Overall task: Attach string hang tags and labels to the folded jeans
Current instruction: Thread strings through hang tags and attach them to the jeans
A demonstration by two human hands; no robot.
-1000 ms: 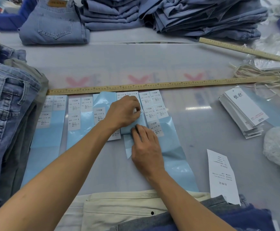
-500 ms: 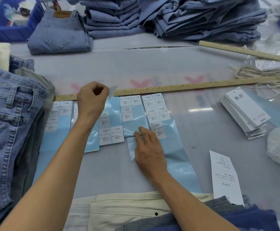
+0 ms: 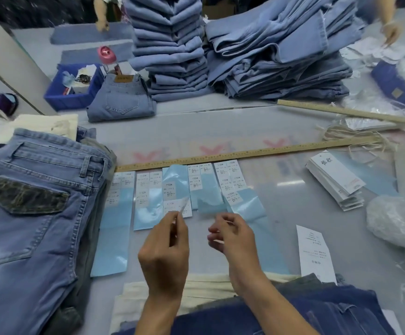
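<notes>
My left hand (image 3: 165, 252) pinches a small white sticker label (image 3: 184, 204) between thumb and fingers, lifted above the table. My right hand (image 3: 231, 235) hovers beside it, fingers loosely curled, holding nothing I can make out. Beneath them lie several light-blue backing sheets (image 3: 148, 209) with white size labels, lined up against a wooden ruler (image 3: 244, 154). A stack of white hang tags (image 3: 336, 180) sits at the right, with a bundle of strings (image 3: 341, 136) behind it. Folded jeans (image 3: 34, 213) lie at the left, and more jeans (image 3: 281, 317) lie under my forearms.
Tall stacks of folded blue jeans (image 3: 172, 56) and a looser pile (image 3: 281, 56) stand at the back. A single folded pair (image 3: 121, 97) and a blue bin (image 3: 73, 88) are back left. A second ruler (image 3: 341, 112), plastic bags (image 3: 394, 218) and a white slip (image 3: 315, 252) lie right. Other people's hands work behind.
My left hand has drawn back toward me with a peeled label. My right hand has lifted off the backing sheet. The view has tilted up, showing more of the far table.
</notes>
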